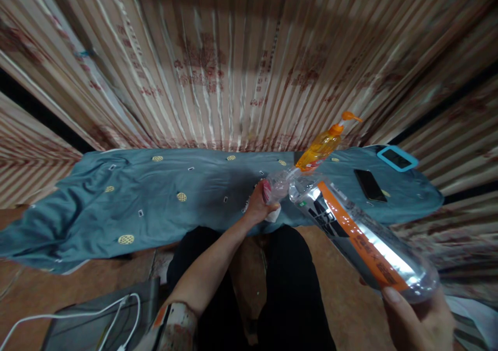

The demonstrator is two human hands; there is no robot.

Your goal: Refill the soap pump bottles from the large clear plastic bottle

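My left hand (257, 206) is wrapped round a small clear plastic bottle (279, 185) with a pink patch near my fingers. Something white, perhaps a tissue (273, 214), shows under that hand. A large clear bottle (358, 237) with an orange and silver label lies slantwise in my right hand (420, 314), gripped near its base. Its far end is close to the small bottle; whether they touch, I cannot tell. Just behind them is a pump bottle (319, 148) of orange liquid with an orange pump head.
A blue-green patterned cloth (202, 190) covers the narrow table. On its right lie a black phone (369, 185) and a blue-framed device (397, 158). Striped curtains (233, 71) hang behind and at both sides. A white cable (70, 314) crosses a grey object at lower left.
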